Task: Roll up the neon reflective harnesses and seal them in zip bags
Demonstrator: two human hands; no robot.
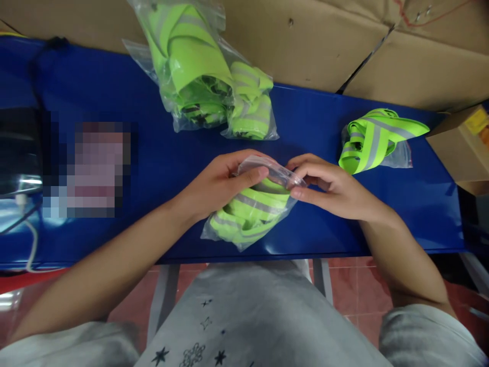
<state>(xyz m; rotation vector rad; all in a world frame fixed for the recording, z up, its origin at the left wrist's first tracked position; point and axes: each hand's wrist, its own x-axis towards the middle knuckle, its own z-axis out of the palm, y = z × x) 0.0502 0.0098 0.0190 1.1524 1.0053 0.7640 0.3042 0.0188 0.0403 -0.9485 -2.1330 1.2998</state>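
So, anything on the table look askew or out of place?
One thing: the vest at the right sticks out of its bag, folded straps hanging loose, unlike the bagged pile at the back. Left hand and right hand pinch the mouth of the front bag.

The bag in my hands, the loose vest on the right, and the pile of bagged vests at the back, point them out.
bag [248, 216], head view, green folded vest inside
loose vest [376, 136], head view, grey stripe
pile of bagged vests [198, 66], head view, top bag

Blue table [160, 168] bears bagged vests [208, 76] (one unbagged [376, 137]).
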